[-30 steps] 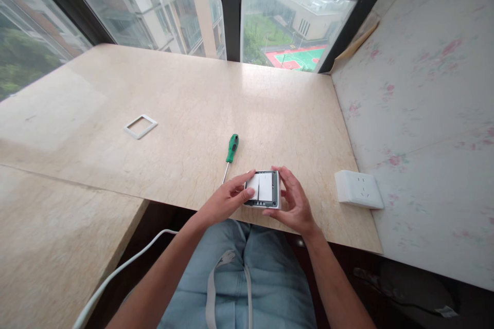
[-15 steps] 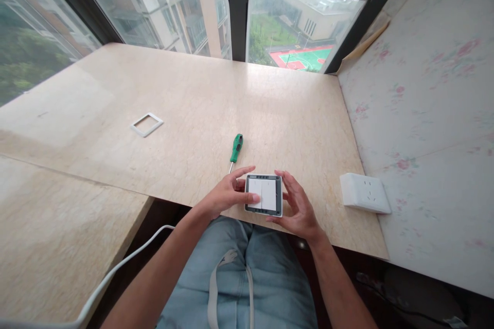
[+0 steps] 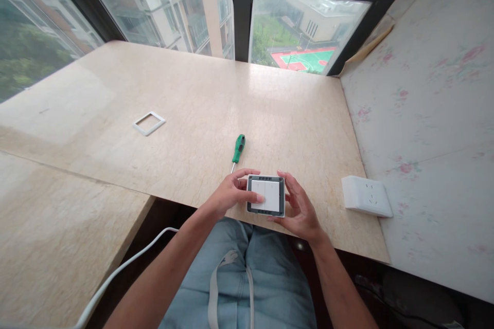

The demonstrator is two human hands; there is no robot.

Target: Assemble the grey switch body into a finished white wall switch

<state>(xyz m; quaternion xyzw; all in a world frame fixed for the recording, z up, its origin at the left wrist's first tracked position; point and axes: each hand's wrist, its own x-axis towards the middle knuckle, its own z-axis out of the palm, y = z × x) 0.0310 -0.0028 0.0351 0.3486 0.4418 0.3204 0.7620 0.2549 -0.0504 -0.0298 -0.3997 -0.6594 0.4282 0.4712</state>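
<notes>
Between my hands, at the front edge of the stone counter, is a two-rocker wall switch (image 3: 272, 196) with white rockers and a dark grey surround. My left hand (image 3: 233, 191) grips its left side, the thumb lying on the left rocker. Around the right side and corners curl the fingers of my right hand (image 3: 301, 211). Just beyond my left hand lies a green-handled screwdriver (image 3: 239, 148), its shaft pointing toward me and its tip hidden. Farther left, a white square frame (image 3: 149, 123) rests flat on the counter.
A white socket box (image 3: 366, 196) sits at the right, against the flowered wall (image 3: 432, 113). Windows line the counter's far side. At lower left a white cable (image 3: 127, 262) hangs by a second stone slab (image 3: 57, 236), with a dark gap beside it.
The view has shifted slightly. Both hands keep the same hold on the switch, and my left thumb stays on the left rocker. The screwdriver and frame lie as before.
</notes>
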